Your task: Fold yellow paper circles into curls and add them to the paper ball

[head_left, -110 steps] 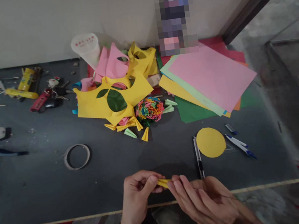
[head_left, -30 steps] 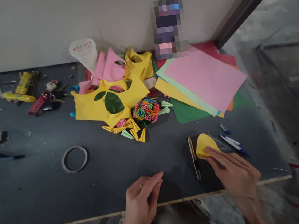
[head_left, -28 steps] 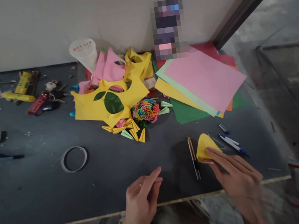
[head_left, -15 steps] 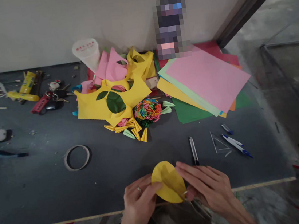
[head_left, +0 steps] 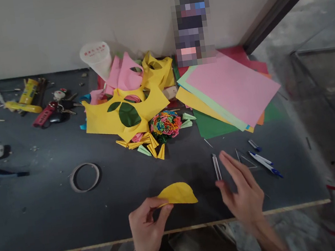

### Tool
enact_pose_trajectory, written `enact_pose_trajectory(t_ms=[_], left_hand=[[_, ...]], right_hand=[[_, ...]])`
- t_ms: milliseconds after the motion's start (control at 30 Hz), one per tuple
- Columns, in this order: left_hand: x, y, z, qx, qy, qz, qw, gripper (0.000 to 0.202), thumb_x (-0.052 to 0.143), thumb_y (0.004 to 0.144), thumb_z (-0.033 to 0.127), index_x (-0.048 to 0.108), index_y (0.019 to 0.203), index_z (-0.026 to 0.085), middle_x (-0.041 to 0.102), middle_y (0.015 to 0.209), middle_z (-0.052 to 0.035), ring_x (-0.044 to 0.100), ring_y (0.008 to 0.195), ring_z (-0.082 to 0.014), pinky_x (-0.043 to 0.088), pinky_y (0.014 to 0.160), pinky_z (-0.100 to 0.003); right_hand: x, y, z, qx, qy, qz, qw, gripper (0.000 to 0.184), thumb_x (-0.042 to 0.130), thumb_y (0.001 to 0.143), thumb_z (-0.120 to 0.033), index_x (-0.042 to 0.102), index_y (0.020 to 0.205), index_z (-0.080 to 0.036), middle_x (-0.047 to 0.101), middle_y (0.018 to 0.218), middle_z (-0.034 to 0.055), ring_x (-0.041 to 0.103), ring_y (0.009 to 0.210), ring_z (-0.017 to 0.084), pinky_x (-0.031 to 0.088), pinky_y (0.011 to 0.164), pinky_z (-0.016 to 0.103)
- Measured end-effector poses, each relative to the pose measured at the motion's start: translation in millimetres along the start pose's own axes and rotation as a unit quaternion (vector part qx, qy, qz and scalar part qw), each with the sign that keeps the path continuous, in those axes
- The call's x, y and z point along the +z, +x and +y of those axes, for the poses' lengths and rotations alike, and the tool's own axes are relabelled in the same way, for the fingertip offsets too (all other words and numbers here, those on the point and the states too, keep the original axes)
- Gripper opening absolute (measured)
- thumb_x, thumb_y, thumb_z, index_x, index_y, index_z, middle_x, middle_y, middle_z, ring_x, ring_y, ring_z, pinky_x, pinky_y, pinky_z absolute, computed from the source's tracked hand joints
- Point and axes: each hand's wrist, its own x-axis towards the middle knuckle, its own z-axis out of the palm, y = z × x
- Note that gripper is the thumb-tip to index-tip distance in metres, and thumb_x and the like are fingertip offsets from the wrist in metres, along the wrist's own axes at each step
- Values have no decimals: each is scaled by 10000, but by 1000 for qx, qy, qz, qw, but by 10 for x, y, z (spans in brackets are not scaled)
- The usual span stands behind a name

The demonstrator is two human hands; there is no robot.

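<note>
My left hand [head_left: 148, 226] pinches a yellow paper disc [head_left: 178, 193] by its left edge between thumb and fingers. Tilted and slightly curved, the disc is held above the front of the dark table. My right hand [head_left: 241, 185] is apart from the paper, its thumb spread from the fingers, and holds nothing I can see. Just left of its fingers lies a box cutter [head_left: 216, 167], its lower end hidden by the thumb. A thin pale stick [head_left: 208, 142] shows beyond the cutter. Behind the right hand is a clear set square [head_left: 248, 162], partly covered.
A compass [head_left: 265, 163] lies to the right. Coloured paper sheets [head_left: 230, 84] are stacked at the back right. Cut yellow paper [head_left: 101, 115], a ball of rolled paper flowers [head_left: 166, 124] and small paper cones [head_left: 152, 149] fill the middle. Left are a tape ring [head_left: 85, 177] and keys [head_left: 66, 106].
My right hand has let go of the yellow disc and moved right and forward, opening. The disc has tipped in my left hand. A thin pale stick now shows near the box cutter.
</note>
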Motion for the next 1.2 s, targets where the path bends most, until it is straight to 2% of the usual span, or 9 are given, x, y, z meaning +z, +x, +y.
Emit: enact_pose_trajectory(t_ms=[133,333,433,533,700,833,900,1033,1200], left_hand=[[147,-59,42,2,-21,14,1000,112,863,803,293,809,741,216,822,656,-17,780,569,-184,644,557,-231],[129,-87,28,-9,-51,-3,999,142,873,812,328,773,732,267,806,662,11,733,535,-167,593,484,-247],[113,-66,7,-21,-72,-27,997,207,860,828,396,734,723,270,795,664,1,746,566,-189,613,515,-272],[140,-49,-17,-47,-89,-41,994,293,855,834,414,653,707,245,752,671,5,724,603,-172,605,562,-261],[207,-47,-35,-122,-122,-27,985,345,874,819,411,602,736,215,631,634,53,626,570,-111,530,542,-203],[204,-46,-33,-169,-153,-41,973,429,865,845,402,680,1184,215,730,630,51,707,580,-136,580,580,-207],[181,-38,-31,-172,-140,-66,973,484,860,851,413,707,1256,197,806,683,8,759,617,-159,611,607,-220],[135,2,-1,-151,-102,-106,978,396,843,860,430,803,1173,192,899,956,-86,843,795,-223,674,721,-276],[99,60,69,-107,-7,-145,984,345,720,950,462,833,760,196,830,679,-33,779,648,-204,607,620,-268]], right_hand=[[24,-135,-432,66,279,-159,945,806,666,991,-513,360,1675,-214,583,1579,190,712,1293,366,669,999,483],[182,-39,-564,145,349,-102,920,654,689,999,-480,528,1562,-190,684,1445,207,764,1180,336,682,937,426],[163,28,-556,181,391,-167,887,423,685,991,-539,761,1213,-186,824,974,102,800,764,246,655,627,290],[152,3,-588,215,331,-168,903,340,677,1008,-477,779,817,-216,717,613,-2,672,514,163,529,482,235],[187,-34,-627,210,277,-135,928,255,705,996,-422,818,858,-241,733,619,-15,668,517,158,532,509,242],[181,32,-640,211,284,-120,928,222,736,973,-412,841,882,-239,788,696,5,702,537,186,556,505,263],[172,59,-641,212,287,-119,926,213,734,976,-404,847,900,-240,806,724,11,724,555,198,571,514,269],[176,68,-626,207,286,-116,928,165,734,984,-352,849,922,-252,827,778,9,761,620,183,597,569,245],[193,60,-600,191,282,-106,934,157,744,983,-351,848,925,-247,834,797,12,772,639,174,610,607,233]])
